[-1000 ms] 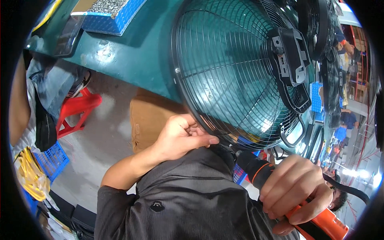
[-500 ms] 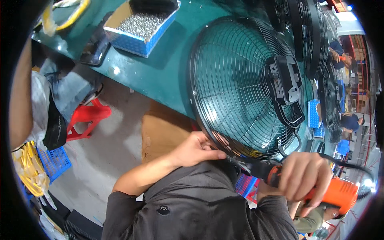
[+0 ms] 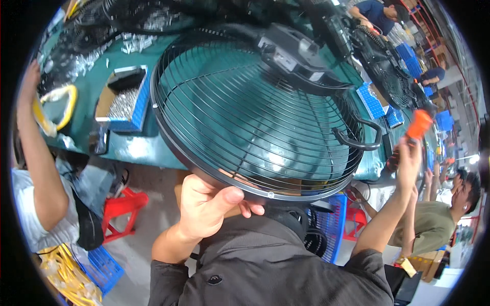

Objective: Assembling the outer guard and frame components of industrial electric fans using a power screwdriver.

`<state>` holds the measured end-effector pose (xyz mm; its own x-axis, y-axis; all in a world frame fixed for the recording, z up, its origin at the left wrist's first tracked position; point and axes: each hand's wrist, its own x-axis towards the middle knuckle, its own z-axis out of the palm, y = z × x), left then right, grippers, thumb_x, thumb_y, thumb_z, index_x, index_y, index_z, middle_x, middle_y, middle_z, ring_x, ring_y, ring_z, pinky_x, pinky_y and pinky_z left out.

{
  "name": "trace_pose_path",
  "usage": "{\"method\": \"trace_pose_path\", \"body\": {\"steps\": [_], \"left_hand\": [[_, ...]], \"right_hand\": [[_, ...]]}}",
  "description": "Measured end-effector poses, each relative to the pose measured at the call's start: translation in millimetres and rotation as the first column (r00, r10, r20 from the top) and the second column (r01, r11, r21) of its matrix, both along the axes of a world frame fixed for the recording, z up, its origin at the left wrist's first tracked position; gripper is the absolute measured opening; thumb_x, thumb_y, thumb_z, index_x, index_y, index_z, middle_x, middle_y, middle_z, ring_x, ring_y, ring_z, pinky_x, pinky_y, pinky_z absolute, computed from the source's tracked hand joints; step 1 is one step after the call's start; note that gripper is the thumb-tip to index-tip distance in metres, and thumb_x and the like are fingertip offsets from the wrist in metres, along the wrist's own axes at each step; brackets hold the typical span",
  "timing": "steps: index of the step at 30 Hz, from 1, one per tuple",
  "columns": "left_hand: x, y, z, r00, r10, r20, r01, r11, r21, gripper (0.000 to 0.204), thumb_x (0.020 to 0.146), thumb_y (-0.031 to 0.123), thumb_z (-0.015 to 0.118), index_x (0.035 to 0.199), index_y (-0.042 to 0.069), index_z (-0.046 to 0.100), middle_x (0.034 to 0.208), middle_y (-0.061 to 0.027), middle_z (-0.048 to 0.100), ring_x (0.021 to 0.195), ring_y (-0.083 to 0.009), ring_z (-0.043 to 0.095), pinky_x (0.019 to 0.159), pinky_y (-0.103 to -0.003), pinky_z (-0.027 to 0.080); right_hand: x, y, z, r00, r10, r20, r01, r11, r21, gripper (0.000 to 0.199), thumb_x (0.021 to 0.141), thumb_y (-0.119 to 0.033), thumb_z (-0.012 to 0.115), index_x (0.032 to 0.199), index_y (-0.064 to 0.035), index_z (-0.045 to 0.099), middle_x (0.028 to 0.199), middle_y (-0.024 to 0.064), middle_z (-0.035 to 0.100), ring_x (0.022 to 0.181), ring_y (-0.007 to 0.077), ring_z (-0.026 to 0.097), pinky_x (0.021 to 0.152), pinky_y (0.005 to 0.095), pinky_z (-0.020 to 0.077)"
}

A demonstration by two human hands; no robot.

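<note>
A round black fan with a wire cage is tilted up over the green table's near edge. Its dark motor housing faces upward, and a black loop handle sticks out on the right. My left hand grips the cage's near rim, thumb on top and fingers partly hidden beneath. Off to the right, apart from the fan, my right hand is closed around an orange-and-black power screwdriver, somewhat blurred.
An open blue box of screws stands on the table, with a yellow ring-shaped loop farther left. Other fan cages lie at the far right. A red stool, a blue basket and co-workers flank me.
The fan has tipped and turned, its housing shifting toward the far side. My right hand has carried the screwdriver up and away from the rim. My left hand still holds the rim; the view has swung.
</note>
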<state>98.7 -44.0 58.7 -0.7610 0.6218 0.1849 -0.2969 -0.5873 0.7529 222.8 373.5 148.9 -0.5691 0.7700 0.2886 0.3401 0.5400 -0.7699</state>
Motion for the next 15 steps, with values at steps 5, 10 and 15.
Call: {"method": "trace_pose_path", "body": {"steps": [5, 10, 15], "left_hand": [[-6, 1, 45, 0.994, 0.074, -0.08, -0.077, 0.996, -0.034, 0.041, 0.097, 0.031, 0.059, 0.097, -0.009, 0.065, 0.084, -0.0199, 0.07, 0.067, -0.0238, 0.07, 0.054, -0.029, 0.056], [-2, 2, 52, 0.99, 0.134, -0.042, -0.138, 0.984, -0.116, 0.045, 0.096, 0.036, 0.06, 0.097, -0.009, 0.064, 0.078, -0.0188, 0.069, 0.062, -0.0236, 0.068, 0.052, -0.03, 0.055], [-1, 3, 42, 0.935, 0.355, -0.006, -0.352, 0.926, -0.137, 0.048, 0.095, 0.043, 0.059, 0.091, -0.005, 0.061, 0.072, -0.0169, 0.066, 0.052, -0.0255, 0.065, 0.043, -0.032, 0.052]], "right_hand": [[-12, 23, -58, 0.947, 0.009, 0.321, -0.136, 0.917, 0.375, 0.042, 0.079, -0.021, 0.075, 0.113, -0.0019, 0.061, 0.086, 0.0097, 0.06, 0.078, 0.0226, 0.059, 0.073, 0.0351, 0.0471], [-32, 24, -77, 0.831, -0.202, 0.519, -0.118, 0.847, 0.518, 0.056, 0.074, -0.039, 0.08, 0.118, -0.009, 0.062, 0.1, 0.0143, 0.063, 0.091, 0.0353, 0.064, 0.077, 0.0444, 0.0514], [-44, 23, -88, 0.812, -0.167, 0.559, -0.14, 0.874, 0.465, 0.053, 0.073, -0.043, 0.079, 0.113, -0.0111, 0.064, 0.099, 0.0151, 0.063, 0.09, 0.0345, 0.065, 0.075, 0.0437, 0.0522]]}}
